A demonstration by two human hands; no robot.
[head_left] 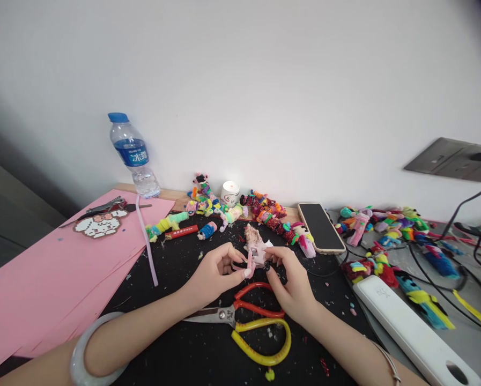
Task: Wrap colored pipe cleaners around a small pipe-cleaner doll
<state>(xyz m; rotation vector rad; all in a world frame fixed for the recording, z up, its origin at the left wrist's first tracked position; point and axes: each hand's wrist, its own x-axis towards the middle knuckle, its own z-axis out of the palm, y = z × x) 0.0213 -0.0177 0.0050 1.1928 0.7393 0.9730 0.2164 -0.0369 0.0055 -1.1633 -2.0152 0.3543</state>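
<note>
Both hands pinch a small pink figure over the black mat.
The left hand (214, 271) and right hand (290, 281) grip the pink figure (255, 252) from opposite sides, steadying it; scissors (244, 316) lie near, within reach.

Both hands meet over the black mat: the left hand (216, 271) and the right hand (290, 284) pinch a small pink figure (255, 252) between their fingertips. Just below the grip lie the scissors (248, 321), red and yellow handles. Beyond it, a phone (320, 226); far left, a water bottle (133, 155).
</note>
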